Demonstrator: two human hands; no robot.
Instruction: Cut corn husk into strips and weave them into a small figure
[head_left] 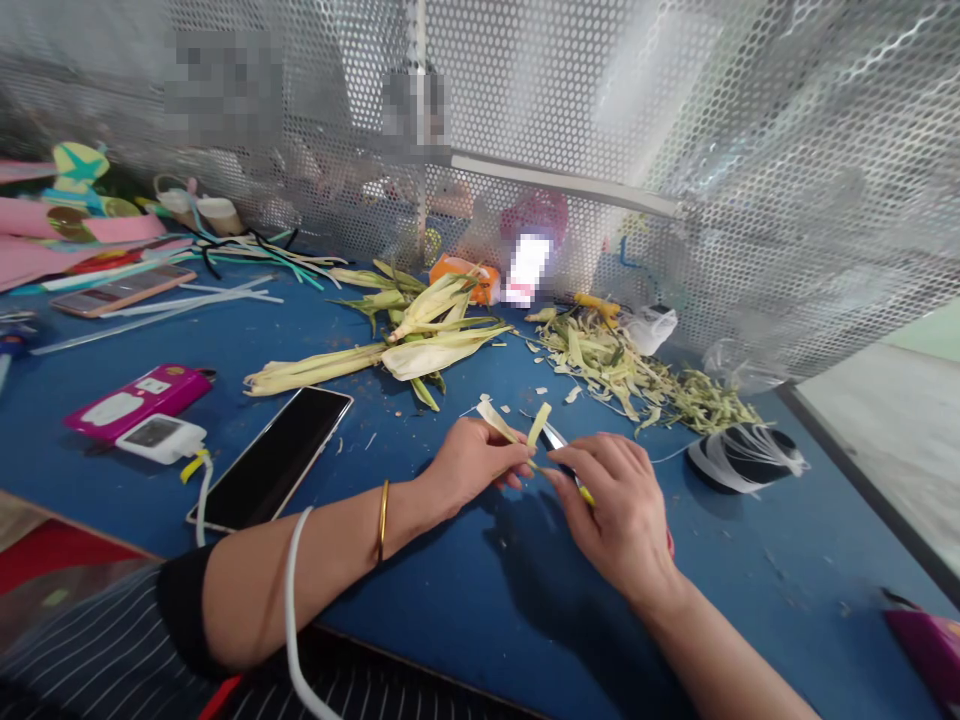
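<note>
My left hand (484, 455) is closed in a pinch on a narrow strip of pale corn husk (498, 424). The strip is bent, with two ends standing up above the fingertips. Close by on the right, my right hand (619, 500) is closed around scissors (553, 438). Their silver blades point up and away, and bits of yellow and red show beside the palm. Thumb and forefinger of this hand meet near the lower end of the strip; whether they grip it is hard to see. Beyond both hands lie whole corn husks (450, 350) on the blue table (465, 610).
Husk scraps (600, 365) are heaped at the right, near a spool of white thread (742, 458). A black-screened phone (274, 460) and a magenta power bank (142, 400) lie left. A white cable (294, 610) crosses my left forearm. Perforated metal mesh (540, 110) stands behind.
</note>
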